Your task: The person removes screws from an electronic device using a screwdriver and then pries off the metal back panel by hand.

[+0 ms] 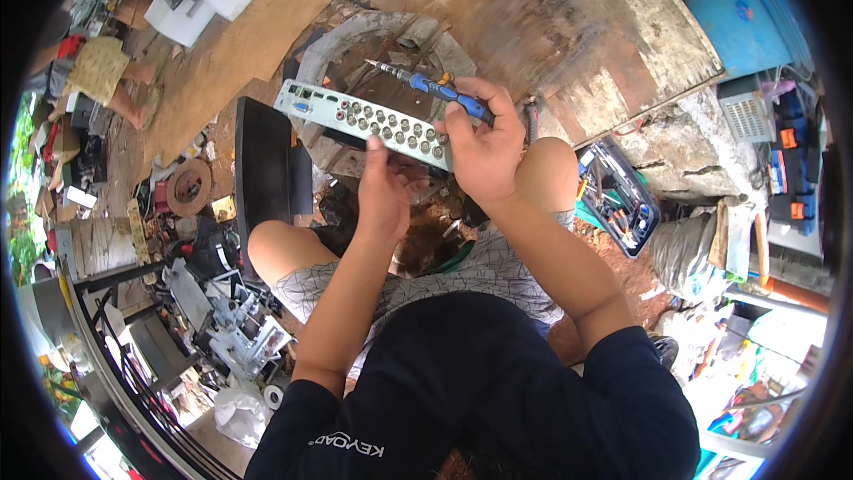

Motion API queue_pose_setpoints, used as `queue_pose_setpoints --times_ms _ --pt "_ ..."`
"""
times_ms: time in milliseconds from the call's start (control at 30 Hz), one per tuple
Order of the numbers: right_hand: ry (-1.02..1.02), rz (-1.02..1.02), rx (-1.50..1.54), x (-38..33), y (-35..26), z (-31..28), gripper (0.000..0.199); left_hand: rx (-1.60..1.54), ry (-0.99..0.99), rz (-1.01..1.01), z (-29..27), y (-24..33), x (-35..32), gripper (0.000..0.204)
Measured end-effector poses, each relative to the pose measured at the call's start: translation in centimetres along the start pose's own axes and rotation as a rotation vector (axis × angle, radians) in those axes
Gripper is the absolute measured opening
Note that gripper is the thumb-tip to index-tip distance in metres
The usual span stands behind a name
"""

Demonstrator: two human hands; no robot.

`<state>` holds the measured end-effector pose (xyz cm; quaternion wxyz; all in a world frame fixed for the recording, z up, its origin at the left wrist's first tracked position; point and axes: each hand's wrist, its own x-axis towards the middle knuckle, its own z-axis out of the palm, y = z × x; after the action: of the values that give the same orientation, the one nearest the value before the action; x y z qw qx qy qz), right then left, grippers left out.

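Note:
A flat electronics box, like a video recorder, is held up before me with its silver connector panel facing up. Two rows of round metal sockets and a blue port show on that panel. My left hand grips the lower edge, thumb on the panel and fingers underneath. At the box's right end, my right hand has its thumb against the panel. It also clasps a blue-and-black screwdriver, whose metal tip points to the upper left, above the panel. The box's underside is mostly hidden.
An open tool case with small tools lies right of my knee. A black panel stands at my left knee, beside scrap metal parts. Wooden boards and a round concrete ring lie ahead. Another person's legs show at far left.

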<state>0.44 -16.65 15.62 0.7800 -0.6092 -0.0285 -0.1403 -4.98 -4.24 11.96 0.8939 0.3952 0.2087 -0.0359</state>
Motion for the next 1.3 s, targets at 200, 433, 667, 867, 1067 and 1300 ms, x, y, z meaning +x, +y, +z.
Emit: queue_pose_setpoints --times_ms 200,433,667,867,1067,1300 --pt "-0.221 -0.028 -0.17 2.4 -3.3 -3.3 0.019 0.237 0.022 0.007 0.6 0.5 1.1 0.043" --pt "-0.848 -0.392 -0.794 7.2 -14.7 -4.4 0.009 0.136 0.008 0.064 1.1 0.6 0.7 0.042" --pt "-1.021 -0.552 -0.905 6.9 -14.3 -2.1 0.011 0.23 0.005 0.203 0.8 -0.3 1.5 0.043" --pt "-1.017 -0.63 -0.893 7.2 -13.4 -2.2 0.009 0.201 0.009 0.201 1.3 -0.1 1.2 0.041" --pt "-0.995 -0.395 -0.885 6.7 -13.3 -1.9 0.009 0.215 0.007 0.194 0.8 0.0 1.4 0.039" --pt "-1.255 -0.566 -1.245 8.1 -15.8 1.3 0.012 0.148 -0.063 0.125 1.0 0.3 2.0 0.04"
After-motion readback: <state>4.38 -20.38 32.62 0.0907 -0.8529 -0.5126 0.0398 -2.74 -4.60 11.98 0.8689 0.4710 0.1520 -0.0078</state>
